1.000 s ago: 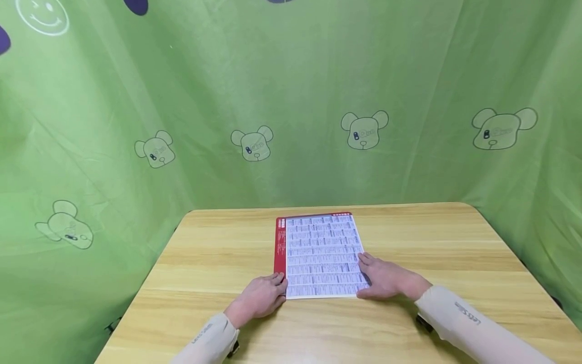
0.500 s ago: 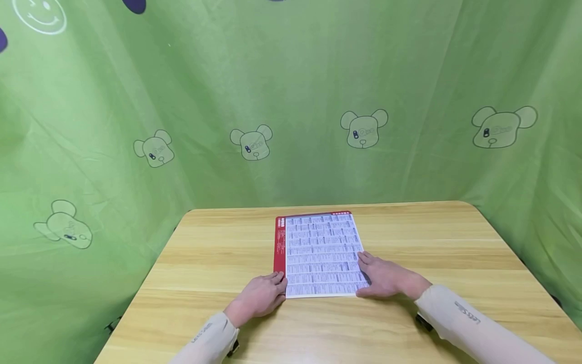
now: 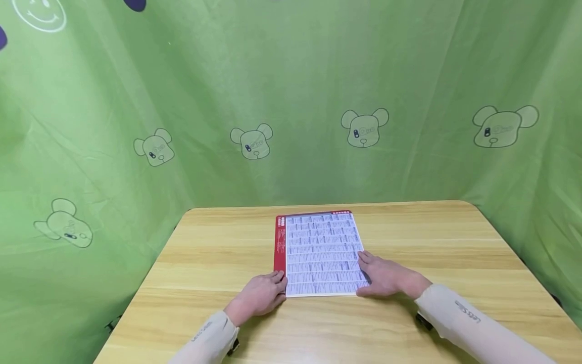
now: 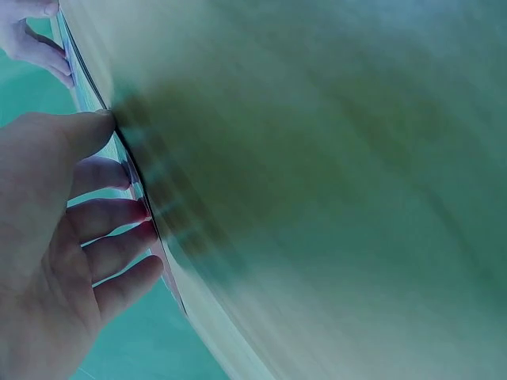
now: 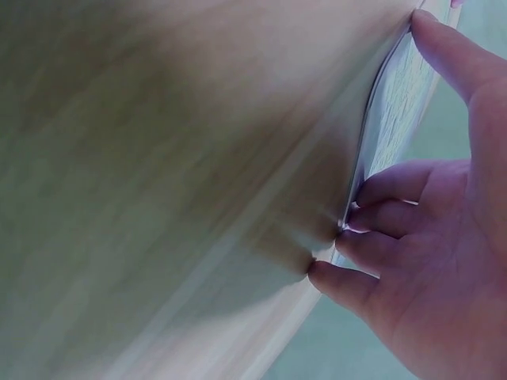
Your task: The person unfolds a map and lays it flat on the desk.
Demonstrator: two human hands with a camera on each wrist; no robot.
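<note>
Both hands rest low on the wooden surface [image 3: 218,253], one at each near corner of the printed sheet [image 3: 320,253]. Largest in the scene is that surface, backed by a green curtain [image 3: 291,101] printed with bear heads; the sheet lies flat at its middle, directly ahead of the person. Its long axis runs away from the person toward the curtain, with the red band [image 3: 279,247] along the left long edge and the short near edge facing the wrists. Neither hand is clearly nearer: each already touches its own side. The left hand [image 3: 261,296] lies with fingers extended and relaxed, fingertips [image 4: 135,210] meeting the sheet's left edge at the near corner. The right hand [image 3: 384,275] lies at the right edge, fingers gently bent, with fingertips [image 5: 360,229] set against the edge of the sheet; whether they reach under it cannot be told. From the wrist views, the sheet appears thin and edge-on.
</note>
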